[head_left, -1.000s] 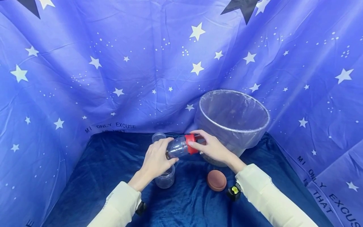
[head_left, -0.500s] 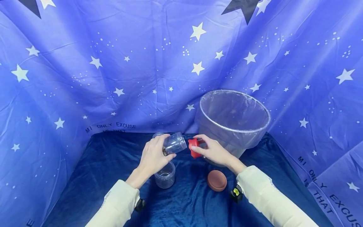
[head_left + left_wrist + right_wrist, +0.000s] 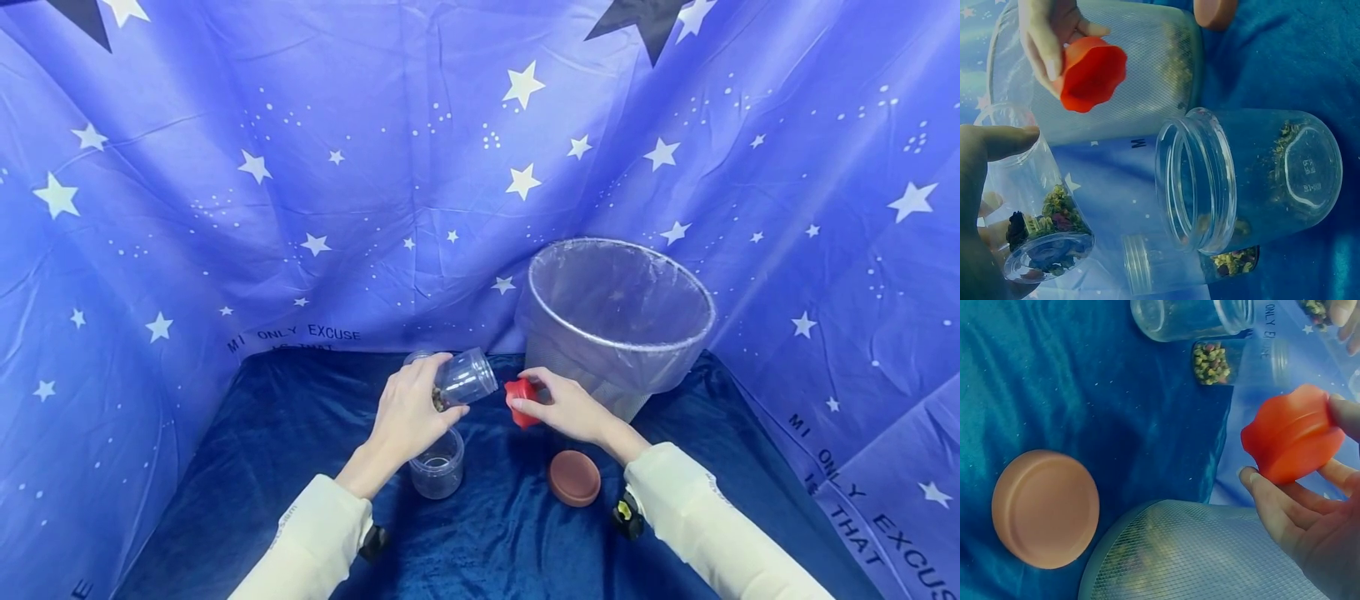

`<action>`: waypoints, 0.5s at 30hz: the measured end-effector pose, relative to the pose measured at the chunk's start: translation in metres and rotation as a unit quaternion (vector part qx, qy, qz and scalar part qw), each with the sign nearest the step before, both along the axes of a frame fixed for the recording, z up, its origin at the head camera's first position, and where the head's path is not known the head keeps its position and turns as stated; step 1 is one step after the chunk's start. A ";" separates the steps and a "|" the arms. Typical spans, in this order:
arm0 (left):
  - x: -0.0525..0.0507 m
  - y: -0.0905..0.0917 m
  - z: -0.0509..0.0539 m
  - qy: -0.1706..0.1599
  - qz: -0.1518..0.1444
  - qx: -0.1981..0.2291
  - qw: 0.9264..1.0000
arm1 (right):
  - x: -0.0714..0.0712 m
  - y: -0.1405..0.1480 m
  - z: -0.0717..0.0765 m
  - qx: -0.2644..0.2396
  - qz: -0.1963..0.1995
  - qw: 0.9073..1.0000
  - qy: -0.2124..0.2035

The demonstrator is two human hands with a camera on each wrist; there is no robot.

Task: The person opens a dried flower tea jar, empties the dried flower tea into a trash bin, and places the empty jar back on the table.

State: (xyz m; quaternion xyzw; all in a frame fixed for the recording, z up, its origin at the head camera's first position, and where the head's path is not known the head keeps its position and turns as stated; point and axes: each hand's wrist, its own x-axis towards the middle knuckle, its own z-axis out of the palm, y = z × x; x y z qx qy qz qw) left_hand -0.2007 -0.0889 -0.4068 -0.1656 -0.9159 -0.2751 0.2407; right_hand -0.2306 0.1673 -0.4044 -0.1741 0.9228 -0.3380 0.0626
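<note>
My left hand grips a small clear jar, tilted with its uncovered mouth to the right. Dried flower-like pieces lie at its bottom in the left wrist view. Fingers and thumb of my right hand pinch a red wavy-edged lid, a little apart from that jar's mouth. Below the left hand a larger clear jar stands uncovered on the cloth, with a few crumbs at its bottom. A second small jar with dried pieces stands behind, mostly hidden by my left hand in the head view.
A brown round lid lies on the dark blue cloth, in front of my right hand. At the back right stands a mesh bin lined with a clear bag; some dried bits show inside. Starry blue curtain surrounds the table.
The red lid has come off the small jar in my left hand. My right hand has moved slightly right and down with the lid, widening the gap.
</note>
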 end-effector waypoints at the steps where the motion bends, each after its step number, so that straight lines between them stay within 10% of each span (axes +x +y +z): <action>1: 0.000 0.000 0.000 0.000 -0.001 0.000 1.000 | 0.000 0.001 -0.002 0.005 0.000 1.000 0.004; 15: 0.000 0.003 0.001 -0.011 -0.004 0.000 1.000 | 0.000 0.003 -0.020 0.088 0.027 0.991 0.098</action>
